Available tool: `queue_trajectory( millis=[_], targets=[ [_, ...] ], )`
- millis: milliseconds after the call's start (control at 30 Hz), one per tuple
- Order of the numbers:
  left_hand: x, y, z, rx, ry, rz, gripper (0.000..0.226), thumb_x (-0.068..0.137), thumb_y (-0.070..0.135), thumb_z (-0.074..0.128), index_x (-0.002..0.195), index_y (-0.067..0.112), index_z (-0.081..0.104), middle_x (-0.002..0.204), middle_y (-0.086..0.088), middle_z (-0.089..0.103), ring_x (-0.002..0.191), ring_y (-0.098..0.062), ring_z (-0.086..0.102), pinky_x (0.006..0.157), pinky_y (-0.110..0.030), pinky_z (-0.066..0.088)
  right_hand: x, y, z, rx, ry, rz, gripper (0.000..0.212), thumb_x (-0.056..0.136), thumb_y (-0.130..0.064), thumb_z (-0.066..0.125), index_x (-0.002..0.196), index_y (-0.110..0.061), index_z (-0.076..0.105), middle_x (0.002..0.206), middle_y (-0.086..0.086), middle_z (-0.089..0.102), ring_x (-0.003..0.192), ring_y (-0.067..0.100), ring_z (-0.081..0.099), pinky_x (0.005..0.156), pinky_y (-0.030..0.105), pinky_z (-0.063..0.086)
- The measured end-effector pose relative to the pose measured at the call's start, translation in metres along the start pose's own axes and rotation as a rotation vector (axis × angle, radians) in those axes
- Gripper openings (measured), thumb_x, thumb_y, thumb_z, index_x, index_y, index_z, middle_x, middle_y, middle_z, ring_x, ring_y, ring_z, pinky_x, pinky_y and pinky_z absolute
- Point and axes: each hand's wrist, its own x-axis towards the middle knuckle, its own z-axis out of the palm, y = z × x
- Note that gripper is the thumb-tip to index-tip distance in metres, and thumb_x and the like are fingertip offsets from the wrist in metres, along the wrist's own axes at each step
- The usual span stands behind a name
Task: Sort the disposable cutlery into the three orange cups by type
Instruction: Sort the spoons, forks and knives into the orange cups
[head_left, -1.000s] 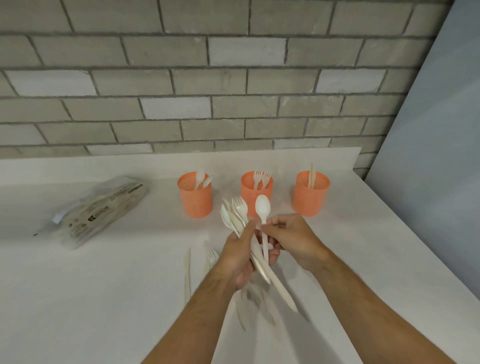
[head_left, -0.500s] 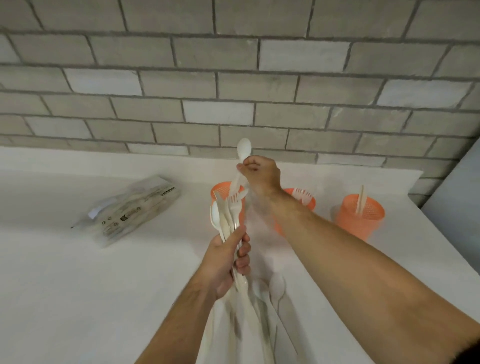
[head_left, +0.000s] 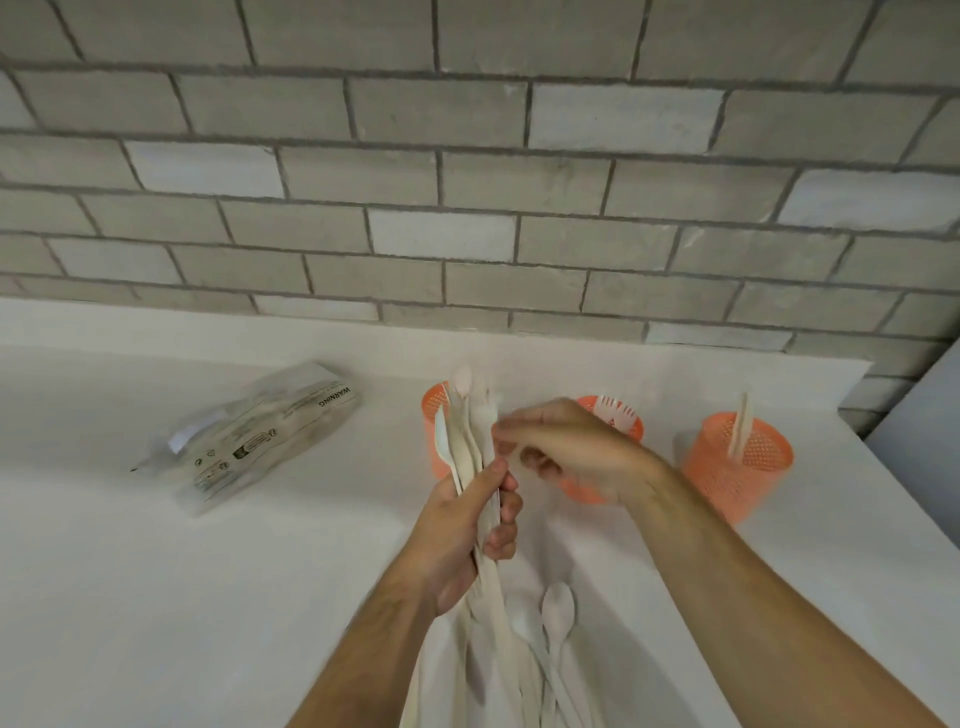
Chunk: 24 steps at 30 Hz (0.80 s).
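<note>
My left hand (head_left: 467, 525) is shut on a bundle of white cutlery (head_left: 470, 447), held upright in front of the left orange cup (head_left: 432, 410). A spoon bowl (head_left: 461, 378) shows above that cup. My right hand (head_left: 571, 447) hovers just right of the bundle's top, its fingertips at the bundle, blurred, with nothing held apart from it. Behind this hand, the middle orange cup (head_left: 621, 415) has forks in it. The right orange cup (head_left: 737, 467) holds a knife. Loose spoons (head_left: 558, 616) and other pieces lie on the table below my hands.
A clear plastic packaging bag (head_left: 260, 436) lies on the white table (head_left: 156, 597) at the left. A grey brick wall (head_left: 467, 182) runs behind the cups. The table's right edge meets a pale panel (head_left: 924, 441).
My right hand carried a spoon up over the left cup, no longer has it, and has come back down to the bundle. The view shifted left and closer.
</note>
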Motion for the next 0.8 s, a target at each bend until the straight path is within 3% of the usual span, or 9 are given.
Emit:
queue_trajectory(
  millis=[67, 233, 333, 433, 600, 733, 800],
  targets=[
    [-0.001, 0.000, 0.004, 0.051, -0.043, 0.020, 0.026, 0.097, 0.027, 0.054, 0.083, 0.006, 0.055, 0.061, -0.008, 0.048, 0.042, -0.013, 0.034, 0.042, -0.022, 0.025, -0.017, 0.004, 0.005, -0.031, -0.085, -0.010, 0.021, 0.090, -0.030, 0.070, 0.080, -0.013, 0.074, 0.068, 0.001, 0.061, 0.068, 0.013, 0.051, 0.057, 0.021, 0.035],
    [-0.004, -0.005, 0.013, 0.203, -0.066, 0.028, 0.029, 0.099, 0.028, 0.052, 0.084, 0.004, 0.056, 0.064, -0.010, 0.056, 0.045, -0.019, 0.048, 0.042, -0.023, 0.031, -0.033, 0.008, 0.007, -0.059, 0.119, -0.057, 0.029, 0.085, -0.027, 0.077, 0.059, -0.017, 0.069, 0.052, -0.002, 0.060, 0.053, 0.007, 0.053, 0.054, 0.015, 0.039],
    [-0.005, -0.009, 0.017, 0.226, -0.073, 0.033, 0.022, 0.100, 0.022, 0.051, 0.090, 0.003, 0.056, 0.068, -0.012, 0.059, 0.048, -0.020, 0.052, 0.042, -0.024, 0.036, -0.037, 0.013, 0.004, -0.133, 0.241, -0.035, 0.029, 0.084, -0.023, 0.076, 0.060, -0.006, 0.070, 0.047, -0.007, 0.055, 0.047, 0.000, 0.050, 0.053, 0.014, 0.038],
    [-0.006, -0.013, 0.022, 0.239, -0.086, 0.049, 0.021, 0.101, 0.022, 0.051, 0.094, 0.003, 0.058, 0.070, -0.013, 0.061, 0.049, -0.021, 0.054, 0.042, -0.024, 0.038, -0.038, 0.018, 0.002, -0.179, 0.341, -0.030, 0.030, 0.082, -0.019, 0.073, 0.065, 0.003, 0.067, 0.051, 0.000, 0.053, 0.048, 0.004, 0.049, 0.054, 0.022, 0.042],
    [-0.004, -0.015, 0.035, 0.330, -0.129, 0.070, 0.024, 0.102, 0.020, 0.047, 0.095, 0.001, 0.060, 0.074, -0.014, 0.062, 0.051, -0.022, 0.054, 0.043, -0.024, 0.039, -0.046, 0.023, -0.010, -0.154, 0.288, 0.022, 0.035, 0.084, -0.029, 0.077, 0.056, -0.011, 0.065, 0.049, -0.001, 0.056, 0.047, 0.004, 0.052, 0.056, 0.020, 0.042],
    [-0.002, -0.020, 0.044, 0.349, -0.206, 0.049, 0.030, 0.103, 0.021, 0.046, 0.108, -0.006, 0.058, 0.083, -0.018, 0.065, 0.057, -0.026, 0.059, 0.050, -0.029, 0.048, -0.050, 0.029, -0.022, -0.115, 0.219, 0.031, 0.033, 0.085, -0.025, 0.076, 0.067, 0.001, 0.070, 0.062, 0.015, 0.061, 0.057, 0.016, 0.058, 0.062, 0.025, 0.046],
    [-0.003, -0.022, 0.047, 0.298, -0.224, 0.030, 0.029, 0.102, 0.021, 0.048, 0.111, -0.003, 0.061, 0.087, -0.019, 0.067, 0.063, -0.028, 0.065, 0.057, -0.033, 0.054, -0.051, 0.031, -0.029, -0.058, 0.245, 0.018, 0.028, 0.084, -0.019, 0.077, 0.061, -0.003, 0.071, 0.057, 0.008, 0.061, 0.057, 0.015, 0.058, 0.064, 0.029, 0.050]
  ],
)
